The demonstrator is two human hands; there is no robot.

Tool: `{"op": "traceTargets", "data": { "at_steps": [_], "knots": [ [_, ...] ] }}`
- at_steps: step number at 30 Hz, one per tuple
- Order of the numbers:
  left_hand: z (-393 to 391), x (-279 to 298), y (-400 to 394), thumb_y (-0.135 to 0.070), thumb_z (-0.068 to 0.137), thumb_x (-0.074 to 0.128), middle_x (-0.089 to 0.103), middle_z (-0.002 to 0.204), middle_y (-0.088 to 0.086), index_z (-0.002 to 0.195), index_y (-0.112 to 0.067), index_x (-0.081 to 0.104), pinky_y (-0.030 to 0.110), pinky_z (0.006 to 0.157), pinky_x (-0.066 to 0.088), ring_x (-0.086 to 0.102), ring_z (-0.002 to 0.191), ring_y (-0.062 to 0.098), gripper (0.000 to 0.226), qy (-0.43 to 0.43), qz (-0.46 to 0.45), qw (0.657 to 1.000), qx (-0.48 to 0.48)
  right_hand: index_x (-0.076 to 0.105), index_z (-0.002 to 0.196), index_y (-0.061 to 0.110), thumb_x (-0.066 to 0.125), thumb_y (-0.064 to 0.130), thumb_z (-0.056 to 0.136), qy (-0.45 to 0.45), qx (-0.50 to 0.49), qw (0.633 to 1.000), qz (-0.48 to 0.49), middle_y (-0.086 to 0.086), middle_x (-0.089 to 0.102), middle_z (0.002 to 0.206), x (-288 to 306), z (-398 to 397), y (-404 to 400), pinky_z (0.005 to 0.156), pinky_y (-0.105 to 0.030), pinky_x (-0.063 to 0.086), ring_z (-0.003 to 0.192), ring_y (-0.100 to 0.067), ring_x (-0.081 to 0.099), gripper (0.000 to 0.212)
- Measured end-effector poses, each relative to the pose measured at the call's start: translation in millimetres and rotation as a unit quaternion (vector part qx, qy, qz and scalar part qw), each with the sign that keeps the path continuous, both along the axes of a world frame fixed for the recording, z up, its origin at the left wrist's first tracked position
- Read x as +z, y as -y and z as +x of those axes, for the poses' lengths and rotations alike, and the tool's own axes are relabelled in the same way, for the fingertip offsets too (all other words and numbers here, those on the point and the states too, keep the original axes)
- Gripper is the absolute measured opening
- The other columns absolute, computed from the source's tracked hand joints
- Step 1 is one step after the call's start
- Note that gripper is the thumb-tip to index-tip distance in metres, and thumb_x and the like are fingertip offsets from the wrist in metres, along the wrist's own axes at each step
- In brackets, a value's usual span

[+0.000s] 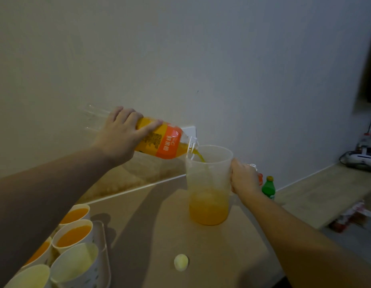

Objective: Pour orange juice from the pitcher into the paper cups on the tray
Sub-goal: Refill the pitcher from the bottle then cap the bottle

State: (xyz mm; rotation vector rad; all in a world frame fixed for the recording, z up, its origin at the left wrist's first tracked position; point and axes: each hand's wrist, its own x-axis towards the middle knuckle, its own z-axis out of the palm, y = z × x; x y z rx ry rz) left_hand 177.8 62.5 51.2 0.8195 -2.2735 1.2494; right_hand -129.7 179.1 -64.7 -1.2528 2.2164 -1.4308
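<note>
From the head view, the left hand (pixel 120 138) was clamped round the upper body of the juice bottle (pixel 159 140), whose long axis lay nearly level, neck pointing right and slightly down over the rim of the pitcher (pixel 208 183). Juice ran into it. The pitcher stood upright on the table (pixel 159 225), about a third full, the right hand (pixel 243 177) closed on its handle side. The paper cups (pixel 74 233) sat on the tray (pixel 104 256) down to the left, nearer the left arm; three held juice, two looked empty.
</note>
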Motion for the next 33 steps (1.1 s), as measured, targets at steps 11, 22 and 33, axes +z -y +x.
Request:
{"op": "traceTargets", "data": {
  "at_steps": [11, 22, 33],
  "knots": [
    [0, 2, 4, -0.013, 0.061, 0.093, 0.051, 0.127, 0.027, 0.155, -0.03, 0.028, 0.062, 0.108, 0.033, 0.045, 0.122, 0.047, 0.115, 0.002, -0.01, 1.0, -0.011, 0.051, 0.062, 0.011, 0.042, 0.024, 0.1, 0.153, 0.001, 0.985, -0.083, -0.01, 0.047, 0.064, 10, 15, -9, 0.058, -0.034, 0.035, 0.06, -0.024, 0.044, 0.041],
    [-1, 1, 7, -0.011, 0.061, 0.091, 0.051, 0.125, 0.026, 0.155, -0.031, 0.029, 0.061, 0.109, 0.032, 0.043, 0.121, 0.046, 0.115, -0.007, -0.013, 1.0, -0.027, 0.05, 0.066, 0.011, 0.038, 0.024, 0.101, 0.108, -0.003, 0.992, -0.058, -0.007, 0.045, 0.063, 8, 11, -7, 0.051, -0.029, 0.032, 0.057, -0.02, 0.043, 0.039],
    [-2, 3, 6, -0.015, 0.062, 0.094, 0.05, 0.127, 0.025, 0.156, -0.031, 0.028, 0.06, 0.109, 0.031, 0.044, 0.122, 0.046, 0.116, 0.004, -0.012, 1.0, -0.022, 0.048, 0.062, 0.012, 0.044, 0.028, 0.096, 0.175, -0.008, 0.979, -0.101, -0.01, 0.042, 0.064, 7, 14, -7, 0.06, -0.036, 0.033, 0.063, -0.022, 0.043, 0.039]
  ]
}}
